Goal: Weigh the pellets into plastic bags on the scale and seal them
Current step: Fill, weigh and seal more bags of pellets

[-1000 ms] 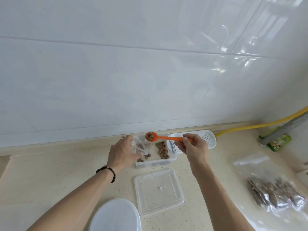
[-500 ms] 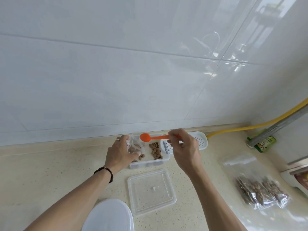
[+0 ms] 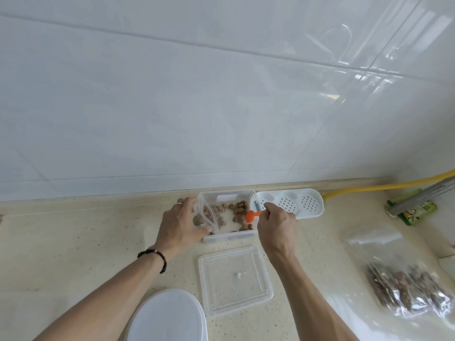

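Pellets [image 3: 240,212] lie brown and loose in a clear plastic tub [image 3: 229,236] that stands on the desk [image 3: 73,242] against the tiled wall. The left hand [image 3: 179,227] grips a small clear plastic bag [image 3: 209,216] at the tub's left end, its mouth held apart, with a few pellets visible inside. The right hand [image 3: 277,226] pinches the handle of an orange spoon [image 3: 251,216], whose bowl dips among the pellets at the right side of the tub. Just right of the tub sits a white perforated tray [image 3: 295,204]. In front of the tub, between the two forearms, the tub's clear lid [image 3: 234,279] lies flat, and a white round lid [image 3: 167,316] rests near the lower edge. Well to the right lie filled bags of pellets [image 3: 406,289] under clear plastic. A yellow hose [image 3: 384,187] runs along the wall's base at the far right, near a green packet [image 3: 416,212].
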